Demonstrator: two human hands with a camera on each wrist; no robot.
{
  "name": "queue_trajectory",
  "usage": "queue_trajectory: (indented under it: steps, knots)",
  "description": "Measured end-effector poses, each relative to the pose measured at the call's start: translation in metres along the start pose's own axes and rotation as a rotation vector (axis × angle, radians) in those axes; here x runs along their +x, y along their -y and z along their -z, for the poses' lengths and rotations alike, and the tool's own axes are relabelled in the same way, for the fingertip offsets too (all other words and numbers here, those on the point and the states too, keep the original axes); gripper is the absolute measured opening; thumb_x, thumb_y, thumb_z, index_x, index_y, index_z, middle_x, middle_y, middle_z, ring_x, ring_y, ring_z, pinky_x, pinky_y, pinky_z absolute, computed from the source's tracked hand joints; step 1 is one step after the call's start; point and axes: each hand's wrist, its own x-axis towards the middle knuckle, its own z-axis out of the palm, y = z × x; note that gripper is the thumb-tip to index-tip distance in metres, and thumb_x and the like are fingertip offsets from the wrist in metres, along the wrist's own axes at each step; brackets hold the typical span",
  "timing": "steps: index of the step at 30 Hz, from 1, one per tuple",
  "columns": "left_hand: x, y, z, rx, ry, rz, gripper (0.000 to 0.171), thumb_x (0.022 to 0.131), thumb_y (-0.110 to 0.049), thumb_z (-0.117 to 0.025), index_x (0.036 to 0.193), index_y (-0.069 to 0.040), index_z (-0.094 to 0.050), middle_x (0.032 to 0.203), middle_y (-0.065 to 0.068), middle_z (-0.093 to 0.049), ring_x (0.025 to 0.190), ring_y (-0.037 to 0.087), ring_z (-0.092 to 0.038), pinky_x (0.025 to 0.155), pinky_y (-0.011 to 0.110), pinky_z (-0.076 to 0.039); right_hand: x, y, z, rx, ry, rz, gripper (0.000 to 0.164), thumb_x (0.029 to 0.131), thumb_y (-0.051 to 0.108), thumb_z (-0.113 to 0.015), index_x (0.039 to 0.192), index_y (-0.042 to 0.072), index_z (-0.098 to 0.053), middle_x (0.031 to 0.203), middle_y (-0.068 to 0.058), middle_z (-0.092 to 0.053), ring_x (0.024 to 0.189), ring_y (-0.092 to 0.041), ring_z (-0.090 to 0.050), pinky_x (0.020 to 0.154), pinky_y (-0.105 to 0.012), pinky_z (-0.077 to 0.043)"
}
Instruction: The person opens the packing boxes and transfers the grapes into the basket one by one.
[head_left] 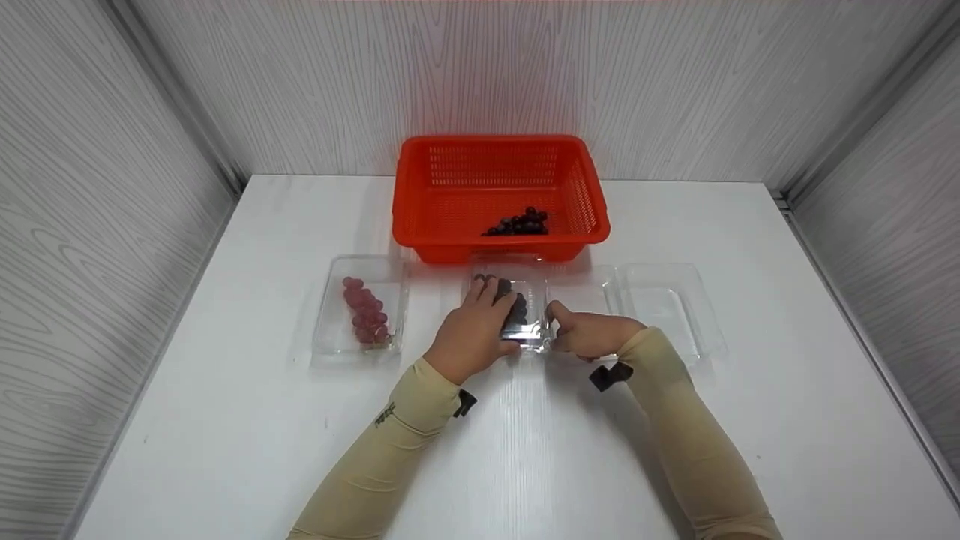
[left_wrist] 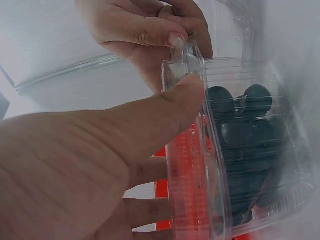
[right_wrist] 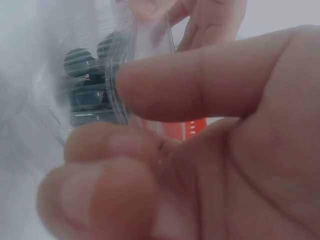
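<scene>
A clear plastic container (head_left: 534, 330) with dark grapes (head_left: 519, 311) inside stands in front of the red basket, its lid over the fruit. My left hand (head_left: 471, 334) lies across the lid with fingers extended, its thumb (left_wrist: 186, 89) on the near rim. At the right side, my right hand (head_left: 592, 334) pinches the container's edge between thumb (right_wrist: 175, 85) and curled fingers. The wrist views show the grapes (left_wrist: 245, 145) through the clear wall, close to both thumbs.
The red basket (head_left: 502, 249) at the back holds another bunch of dark grapes (head_left: 525, 223). To the left sits a clear container (head_left: 330, 330) with red grapes (head_left: 365, 313). An opened clear container (head_left: 667, 307) lies to the right, partly behind my right hand.
</scene>
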Motion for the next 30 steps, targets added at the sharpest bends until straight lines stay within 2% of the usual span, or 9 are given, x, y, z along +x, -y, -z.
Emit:
queue_trajectory:
  steps: [9, 21, 30]
  knots:
    - [-0.0014, 0.0002, -0.0006, 0.016, -0.033, -0.027, 0.079, 0.075, -0.043, -0.077, 0.140, -0.009, -0.047, 0.146, 0.023, -0.037, 0.137, 0.040, -0.030, 0.097, 0.046, -0.044, 0.0016, -0.0006, -0.0006, 0.004, -0.001, 0.002, 0.031, 0.091, 0.011, -0.048, 0.117, 0.014, -0.031, 0.062, 0.001, -0.041, 0.047, -0.013, -0.036, 0.047, -0.024, -0.032]
    - [-0.0018, 0.0005, -0.0002, 0.011, -0.042, -0.032, 0.080, 0.074, -0.042, -0.078, 0.140, -0.008, -0.047, 0.146, 0.023, -0.037, 0.137, 0.041, -0.030, 0.098, 0.046, -0.043, -0.0016, 0.0050, 0.0001, -0.047, -0.019, 0.018, 0.029, 0.091, 0.012, -0.048, 0.114, 0.010, -0.032, 0.065, 0.000, -0.044, 0.051, -0.014, -0.041, 0.052, -0.026, -0.035]
    - [-0.0002, -0.0006, 0.0002, 0.003, 0.014, -0.003, 0.081, 0.076, -0.044, -0.076, 0.143, -0.011, -0.044, 0.149, 0.021, -0.033, 0.139, 0.038, -0.027, 0.101, 0.046, -0.041, -0.0015, 0.0039, -0.0015, 0.007, -0.019, -0.026, 0.033, 0.089, 0.012, -0.049, 0.117, 0.010, -0.033, 0.065, -0.004, -0.046, 0.051, -0.016, -0.041, 0.050, -0.026, -0.036]
